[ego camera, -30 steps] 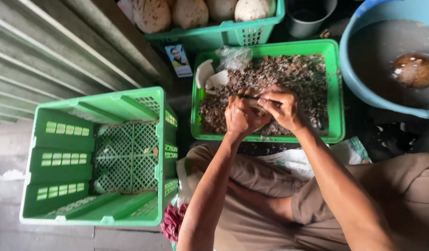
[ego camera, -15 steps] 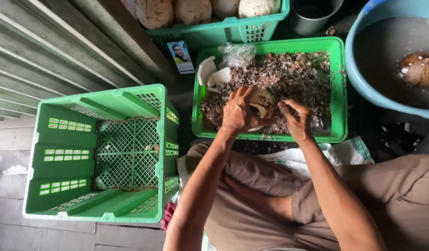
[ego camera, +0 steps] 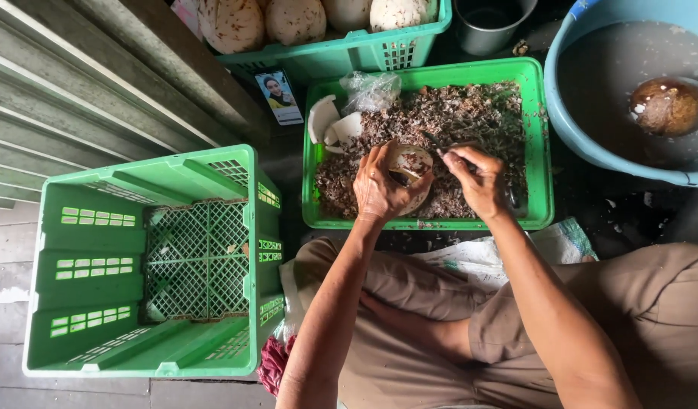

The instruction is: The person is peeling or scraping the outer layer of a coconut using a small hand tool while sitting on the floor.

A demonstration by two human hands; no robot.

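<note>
Seen from above, a seated person in brown clothing works over a shallow green tray point(ego camera: 537, 144) in the upper middle of the frame, filled with brown husk scraps and shavings. The left hand point(ego camera: 381, 185), just left of centre, cups a pale coconut piece point(ego camera: 411, 163) with brown flecks, its fingers curled around the piece's left and lower edge and the thumb lying across the front. The right hand point(ego camera: 479, 182), just right of it, has its fingers pressed together and closed around a thin dark tool point(ego camera: 434, 142), whose tip points up and left, close beside the coconut piece; whether the tip touches it cannot be told. Both hands hover over the scraps in the tray. At the tray's upper left corner lie white coconut shards point(ego camera: 332, 125) and a crumpled clear plastic bag point(ego camera: 370, 91). At the left of the frame stands a large empty green crate point(ego camera: 148, 261) with a lattice bottom. Along the top edge, a teal basket point(ego camera: 341, 53) holds several peeled whole coconuts point(ego camera: 296, 19). A small printed card point(ego camera: 278, 97) rests just below that basket. At the upper right, a blue basin point(ego camera: 584, 144) holds murky water with a brown coconut shell point(ego camera: 667, 106) floating in it, and a dark metal cup point(ego camera: 491, 23) stands between the basket and the basin.
</note>
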